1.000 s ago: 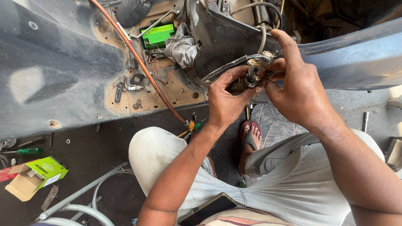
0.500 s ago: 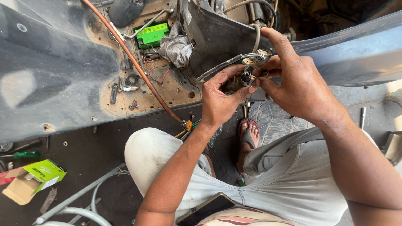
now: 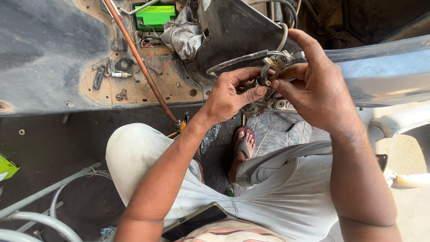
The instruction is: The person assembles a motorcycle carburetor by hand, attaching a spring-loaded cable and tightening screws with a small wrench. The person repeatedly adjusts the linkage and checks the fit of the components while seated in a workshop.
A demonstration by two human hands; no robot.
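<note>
left hand [image 3: 228, 96]: fingers shifted lower on carburettor [image 3: 264, 96]; right hand [image 3: 313, 85]: thumb now extended over cable end

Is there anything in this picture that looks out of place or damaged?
Yes. A phone sticks halfway out of the person's pocket and may slip out. A crumpled grey rag is stuffed beside the green battery, and loose red wires lie on the dirty panel.

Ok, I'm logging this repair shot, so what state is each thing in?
Left hand: gripping the small metal part.
Right hand: pinching the part's top, by the spring.
Metal part: held up between both hands, cable attached.
Spring: on the part, exposed.
Rag: crumpled, lying on the floor panel.
Green box: resting on the panel.
Phone: on the lap, screen dark.
</note>
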